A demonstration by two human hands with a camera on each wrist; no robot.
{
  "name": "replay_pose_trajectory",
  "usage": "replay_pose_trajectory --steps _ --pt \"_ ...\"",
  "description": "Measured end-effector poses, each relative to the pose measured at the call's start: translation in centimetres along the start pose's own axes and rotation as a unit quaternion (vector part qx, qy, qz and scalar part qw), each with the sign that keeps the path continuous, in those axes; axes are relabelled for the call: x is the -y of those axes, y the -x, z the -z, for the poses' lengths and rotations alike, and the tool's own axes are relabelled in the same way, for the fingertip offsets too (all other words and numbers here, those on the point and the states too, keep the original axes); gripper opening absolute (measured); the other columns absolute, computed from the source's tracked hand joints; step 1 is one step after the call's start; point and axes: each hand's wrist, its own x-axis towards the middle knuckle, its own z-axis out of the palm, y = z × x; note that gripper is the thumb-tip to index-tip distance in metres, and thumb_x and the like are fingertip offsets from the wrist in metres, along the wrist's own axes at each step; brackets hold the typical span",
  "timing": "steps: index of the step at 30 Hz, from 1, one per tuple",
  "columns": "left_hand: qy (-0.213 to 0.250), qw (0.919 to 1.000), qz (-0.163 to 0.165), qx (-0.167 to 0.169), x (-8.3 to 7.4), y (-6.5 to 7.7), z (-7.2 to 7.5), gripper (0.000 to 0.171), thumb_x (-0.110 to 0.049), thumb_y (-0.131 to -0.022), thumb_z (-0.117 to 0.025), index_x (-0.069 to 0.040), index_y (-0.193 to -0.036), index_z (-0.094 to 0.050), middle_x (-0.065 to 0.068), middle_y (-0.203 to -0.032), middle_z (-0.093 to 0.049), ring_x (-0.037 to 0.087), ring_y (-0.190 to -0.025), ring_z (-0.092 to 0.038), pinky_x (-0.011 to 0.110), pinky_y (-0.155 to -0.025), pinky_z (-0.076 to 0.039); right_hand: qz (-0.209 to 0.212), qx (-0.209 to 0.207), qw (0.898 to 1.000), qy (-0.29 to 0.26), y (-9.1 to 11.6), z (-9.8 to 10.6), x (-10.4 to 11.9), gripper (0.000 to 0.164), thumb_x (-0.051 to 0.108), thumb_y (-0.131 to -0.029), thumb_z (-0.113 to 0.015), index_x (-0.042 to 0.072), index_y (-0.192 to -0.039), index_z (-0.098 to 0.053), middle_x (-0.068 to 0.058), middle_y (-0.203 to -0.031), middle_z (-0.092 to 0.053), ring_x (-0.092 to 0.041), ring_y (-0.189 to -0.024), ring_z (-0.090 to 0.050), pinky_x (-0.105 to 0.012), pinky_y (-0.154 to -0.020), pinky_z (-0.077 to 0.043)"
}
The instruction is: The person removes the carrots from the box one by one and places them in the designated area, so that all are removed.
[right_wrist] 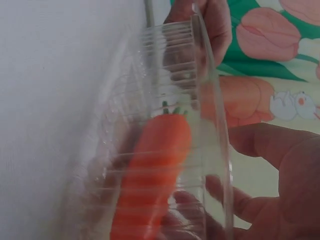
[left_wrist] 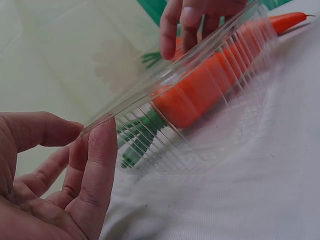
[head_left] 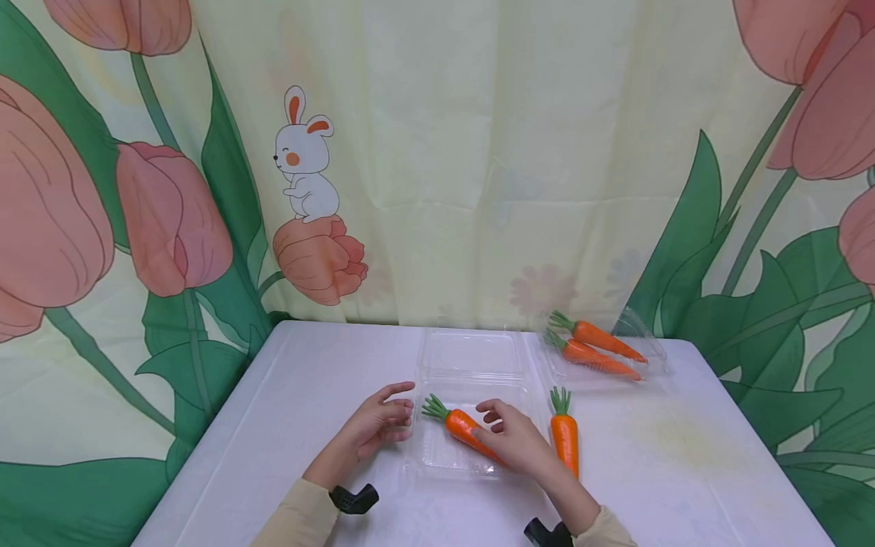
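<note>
A clear plastic clamshell box (head_left: 437, 456) lies on the table with its lid (head_left: 472, 355) folded back, away from me. One orange carrot with green tops (head_left: 465, 429) lies slantwise in the base, its tops toward the left. My left hand (head_left: 379, 425) is at the box's left side; in the left wrist view, its thumb and index finger pinch the rim (left_wrist: 150, 95). Over the right part of the base hovers my right hand (head_left: 513, 437), fingers loosely bent and holding nothing, close above the carrot's lower end. The right wrist view shows this carrot (right_wrist: 155, 170) through the ribbed wall.
Another carrot (head_left: 564, 437) lies on the table just right of the box, partly behind the right forearm. At the back right, a second clear container (head_left: 656, 357) holds two carrots (head_left: 601, 357). A tulip-printed curtain (head_left: 437, 152) hangs behind the white table (head_left: 656, 486).
</note>
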Motion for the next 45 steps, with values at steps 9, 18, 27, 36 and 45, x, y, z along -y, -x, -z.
replay_pose_trajectory --steps 9,18,27,36,45 --pt "0.002 1.0 0.0 0.003 0.1 0.0 -0.1 0.056 -0.005 -0.094 -0.067 -0.004 -0.146 -0.049 0.004 -0.104 -0.063 0.014 -0.08 -0.064 0.028 -0.067 -0.061 0.003 0.0 0.999 0.036 0.1 -1.4 -0.1 0.04 0.029 -0.088 -0.081 0.011 -0.121 -0.066 -0.006 -0.112 -0.069 -0.021 -0.098 -0.064 -0.045 -0.086 -0.057" --pt "-0.002 1.0 -0.001 0.001 0.0 0.1 -0.1 0.055 -0.006 -0.094 -0.068 -0.003 -0.146 -0.05 0.004 -0.104 -0.063 0.015 -0.08 -0.064 0.029 -0.068 -0.061 0.03 -0.046 0.989 0.134 0.1 -3.0 0.2 0.045 0.025 -0.081 -0.084 0.015 -0.122 -0.067 -0.008 -0.11 -0.065 -0.021 -0.087 -0.062 -0.043 -0.075 -0.055" --pt "0.003 1.0 0.002 0.001 0.1 0.0 -0.1 0.054 -0.008 -0.094 -0.069 -0.005 -0.145 -0.051 0.005 -0.105 -0.063 0.015 -0.08 -0.064 0.028 -0.068 -0.061 0.032 -0.067 0.974 0.212 -0.4 -3.5 0.6 0.048 0.013 -0.078 -0.086 0.016 -0.123 -0.067 -0.008 -0.103 -0.066 -0.023 -0.084 -0.064 -0.047 -0.077 -0.059" --pt "0.002 1.0 0.004 0.003 0.0 0.1 -0.1 0.054 -0.008 -0.094 -0.069 -0.004 -0.145 -0.05 0.005 -0.106 -0.063 0.015 -0.08 -0.064 0.028 -0.067 -0.061 0.026 -0.06 0.971 0.23 -0.8 -3.6 0.7 0.046 0.009 -0.081 -0.083 0.014 -0.124 -0.067 -0.008 -0.104 -0.067 -0.025 -0.086 -0.066 -0.049 -0.079 -0.061" --pt "0.0 1.0 0.006 -0.001 -0.2 0.1 -0.2 0.055 -0.009 -0.094 -0.07 -0.004 -0.145 -0.051 0.005 -0.106 -0.064 0.015 -0.081 -0.064 0.029 -0.068 -0.061 0.03 -0.055 0.974 0.215 -0.5 -3.4 1.1 0.044 0.008 -0.083 -0.082 0.011 -0.125 -0.068 -0.009 -0.105 -0.068 -0.025 -0.086 -0.066 -0.05 -0.081 -0.06"
